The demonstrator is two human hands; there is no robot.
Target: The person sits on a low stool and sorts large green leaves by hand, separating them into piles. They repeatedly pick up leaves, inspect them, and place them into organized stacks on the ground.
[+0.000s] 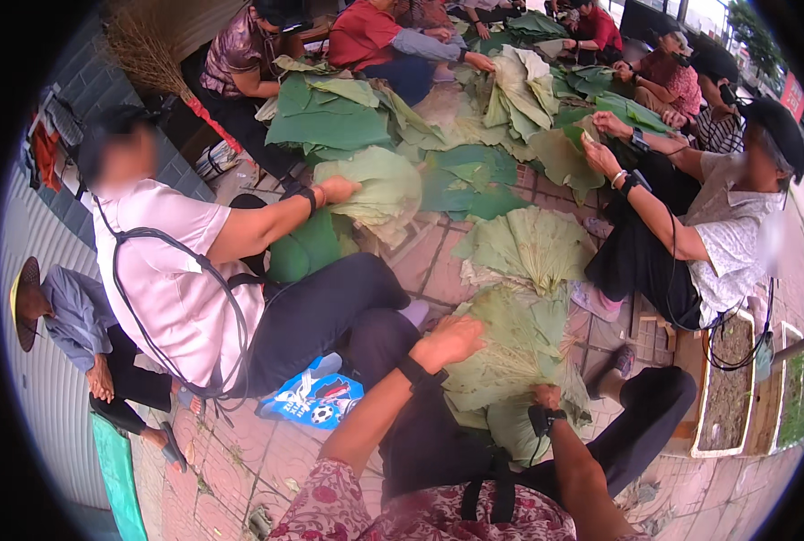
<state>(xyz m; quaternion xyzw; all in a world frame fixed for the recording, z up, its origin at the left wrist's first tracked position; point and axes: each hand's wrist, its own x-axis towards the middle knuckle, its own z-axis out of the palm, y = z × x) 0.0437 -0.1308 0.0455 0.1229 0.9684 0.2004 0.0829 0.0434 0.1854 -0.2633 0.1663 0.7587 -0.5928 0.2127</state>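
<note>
A large, pale green lotus leaf (508, 347) with spreading veins lies in front of my knees. Curled over its left edge, the fingers of my left hand (451, 343) grip it. At its lower edge my right hand (547, 397) is closed on the leaf, with the fingertips partly hidden. Another folded leaf (517, 431) hangs below, between my legs. Just beyond lies a further dry lotus leaf (532, 245), spread on the paving. Each of my wrists wears a dark band.
A person at left holds a lotus leaf (375, 189); another at right lifts one (564, 162). Leaf piles (325, 117) cover the ground ahead, with more people around them. A blue plastic bag (312, 397) lies by my left knee. Planter boxes (725, 383) stand at right.
</note>
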